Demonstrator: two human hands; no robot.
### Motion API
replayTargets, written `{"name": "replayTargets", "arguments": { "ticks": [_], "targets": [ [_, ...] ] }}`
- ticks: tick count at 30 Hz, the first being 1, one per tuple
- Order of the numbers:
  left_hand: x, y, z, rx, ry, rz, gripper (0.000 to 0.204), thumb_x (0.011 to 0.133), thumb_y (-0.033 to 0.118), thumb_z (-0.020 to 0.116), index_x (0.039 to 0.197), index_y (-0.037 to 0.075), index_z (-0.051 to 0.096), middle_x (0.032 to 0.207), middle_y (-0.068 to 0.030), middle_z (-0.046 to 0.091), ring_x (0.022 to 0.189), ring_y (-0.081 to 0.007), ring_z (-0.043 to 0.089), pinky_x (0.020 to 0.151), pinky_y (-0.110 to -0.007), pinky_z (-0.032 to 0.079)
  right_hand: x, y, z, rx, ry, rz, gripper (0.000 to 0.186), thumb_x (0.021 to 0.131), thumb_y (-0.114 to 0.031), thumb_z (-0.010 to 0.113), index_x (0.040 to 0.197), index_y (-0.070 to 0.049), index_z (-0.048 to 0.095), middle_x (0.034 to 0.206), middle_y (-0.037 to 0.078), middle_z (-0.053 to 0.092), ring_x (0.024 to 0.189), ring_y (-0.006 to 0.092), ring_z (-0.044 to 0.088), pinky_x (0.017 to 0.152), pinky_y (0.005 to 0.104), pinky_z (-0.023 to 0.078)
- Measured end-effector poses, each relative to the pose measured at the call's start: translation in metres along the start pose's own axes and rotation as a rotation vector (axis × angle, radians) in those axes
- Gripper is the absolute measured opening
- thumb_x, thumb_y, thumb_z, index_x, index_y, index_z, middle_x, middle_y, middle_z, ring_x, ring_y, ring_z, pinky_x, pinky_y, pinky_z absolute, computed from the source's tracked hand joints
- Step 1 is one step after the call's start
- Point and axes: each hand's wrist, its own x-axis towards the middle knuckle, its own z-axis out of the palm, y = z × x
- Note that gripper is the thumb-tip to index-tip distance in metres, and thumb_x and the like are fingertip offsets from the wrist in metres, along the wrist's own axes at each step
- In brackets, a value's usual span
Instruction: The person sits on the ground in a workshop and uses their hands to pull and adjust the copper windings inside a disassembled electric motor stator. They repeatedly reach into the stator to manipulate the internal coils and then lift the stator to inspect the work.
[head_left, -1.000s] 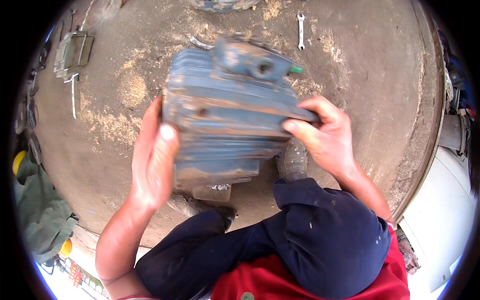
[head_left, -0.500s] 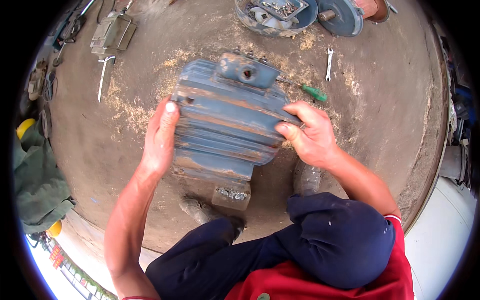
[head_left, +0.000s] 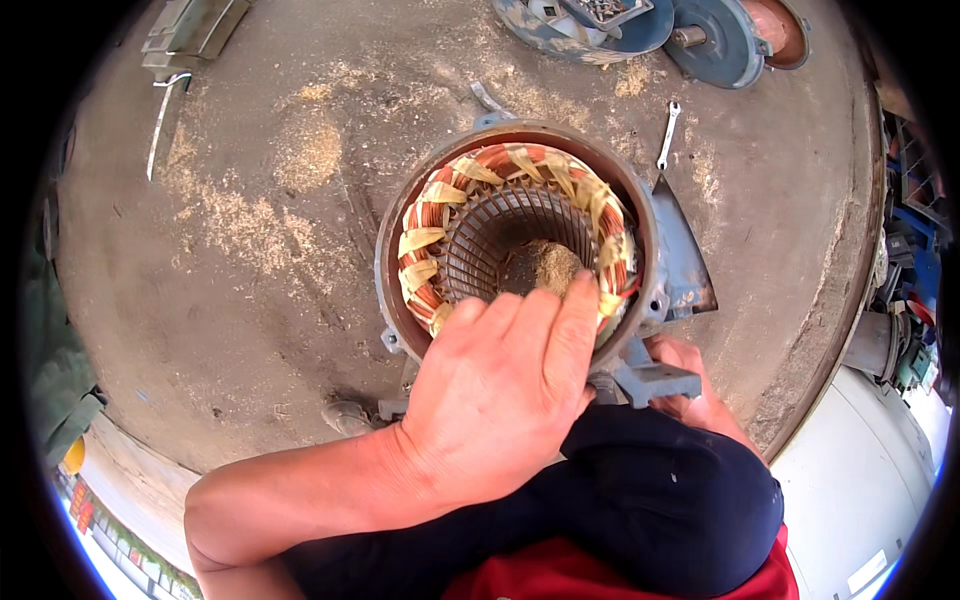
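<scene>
Change noted: motor stator housing [head_left: 520, 235], earlier lying on side with finned flank up, now stands on end on concrete floor [head_left: 230, 260]; open bore faces camera, copper windings [head_left: 440, 215] exposed. Interior now open to inspection.

Left hand [head_left: 500, 390]: moved from flank to near rim, fingers laid flat together over edge, grip not closed round anything.

Right hand [head_left: 690, 385]: low at housing foot, mostly hidden; grip cannot tell.

Count: stator housing 1; spanners 2 [head_left: 668, 133], [head_left: 160, 115]; end covers at top edge 2 [head_left: 730, 40].

motor stator [head_left: 520, 240] | blue-grey housing, copper windings | upright, open end up | dusty floor
</scene>
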Motion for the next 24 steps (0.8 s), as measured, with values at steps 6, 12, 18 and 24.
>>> {"name": "replayTargets", "arguments": {
  "ticks": [6, 12, 18, 24],
  "targets": [
    [-0.007, 0.005, 0.03, 0.041, -0.038, 0.158, 0.079, 0.061, 0.028, 0.085, 0.127, -0.008, 0.06, 0.085, -0.008, 0.053, 0.067, -0.0231, 0.055, 0.059, -0.038, 0.041, -0.057, 0.064, 0.065, 0.125, 0.021, 0.17, 0.025, 0.074, -0.008, 0.067, 0.095, 0.001, 0.056, 0.082, 0.021, 0.059, 0.078, 0.043, 0.062, 0.066, 0.0495, 0.05],
    [-0.016, 0.008, 0.047, 0.041, -0.109, 0.223, 0.078, 0.061, 0.024, 0.088, 0.126, -0.008, 0.059, 0.087, -0.0108, 0.054, 0.068, -0.0263, 0.055, 0.058, -0.039, 0.042, -0.039, 0.037, 0.064, -0.043, 0.038, 0.097, 0.02, 0.076, -0.008, 0.067, 0.095, -0.003, 0.061, 0.078, 0.02, 0.064, 0.075, 0.0443, 0.065, 0.067, 0.0508, 0.052],
    [-0.008, 0.014, 0.041, 0.02, -0.122, 0.18, 0.085, 0.055, 0.018, 0.094, 0.128, -0.008, 0.057, 0.087, -0.0129, 0.055, 0.071, -0.0302, 0.057, 0.061, -0.041, 0.048, -0.028, 0.032, 0.056, -0.115, -0.008, 0.073, 0.025, 0.077, -0.011, 0.069, 0.099, -0.004, 0.061, 0.081, 0.016, 0.065, 0.082, 0.0404, 0.066, 0.072, 0.0478, 0.053],
    [-0.003, 0.015, 0.036, 0.025, -0.069, 0.131, 0.084, 0.056, 0.019, 0.096, 0.127, -0.004, 0.058, 0.085, -0.012, 0.057, 0.07, -0.0299, 0.059, 0.06, -0.041, 0.05, -0.022, 0.032, 0.041, -0.078, 0.028, -0.029, 0.028, 0.073, -0.01, 0.072, 0.096, -0.003, 0.057, 0.081, 0.015, 0.063, 0.08, 0.0399, 0.065, 0.07, 0.0478, 0.053]
  ]
}}
